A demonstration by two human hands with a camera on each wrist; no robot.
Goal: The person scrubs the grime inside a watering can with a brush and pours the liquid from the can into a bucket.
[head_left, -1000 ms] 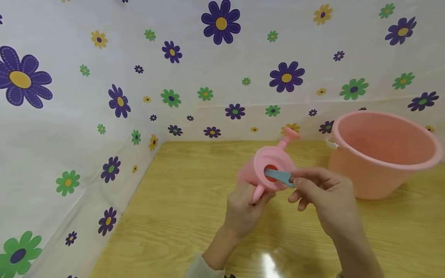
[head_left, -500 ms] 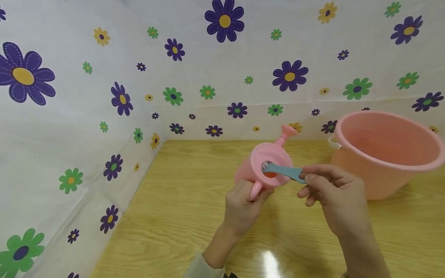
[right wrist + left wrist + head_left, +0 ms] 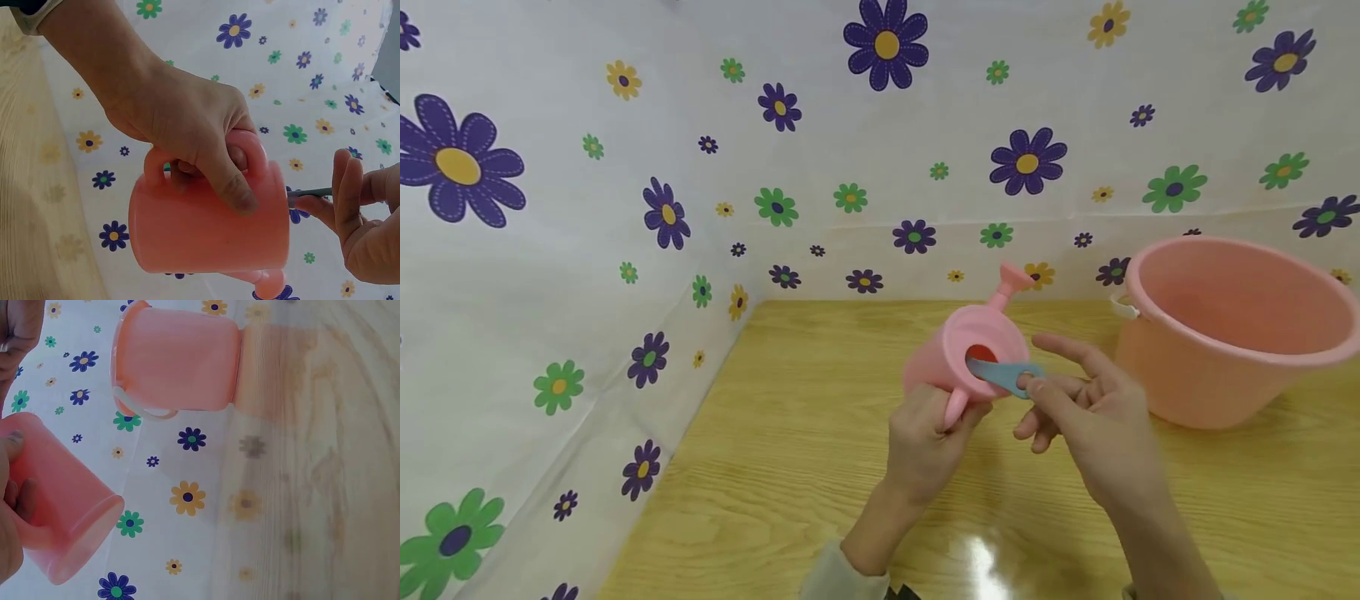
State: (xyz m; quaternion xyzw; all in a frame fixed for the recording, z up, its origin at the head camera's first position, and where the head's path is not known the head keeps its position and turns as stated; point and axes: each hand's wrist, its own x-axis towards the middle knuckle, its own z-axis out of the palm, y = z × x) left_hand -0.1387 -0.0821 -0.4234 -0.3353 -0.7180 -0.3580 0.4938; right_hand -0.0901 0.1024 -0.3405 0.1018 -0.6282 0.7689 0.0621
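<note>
A pink watering can [image 3: 925, 362] is tilted with its opening toward the head camera and its spout pointing away. My left hand [image 3: 925, 450] grips its handle; the right wrist view shows that hand [image 3: 187, 119] with fingers through the handle of the can [image 3: 209, 231]. My right hand [image 3: 1097, 425] pinches the end of a blue tool [image 3: 1003, 375] between thumb and fingers, index finger raised. The tool's other end is inside the can's opening, its tip hidden. Something red shows within the opening.
A large pink bucket [image 3: 1195, 375] with a white handle stands on the wooden table [image 3: 760, 467] at the right. Behind and at the left hangs a white flowered cloth [image 3: 850, 125].
The blue tool was drawn outward to the right, then moved back deeper into the can with my right hand. The can has shifted slightly left and up in view.
</note>
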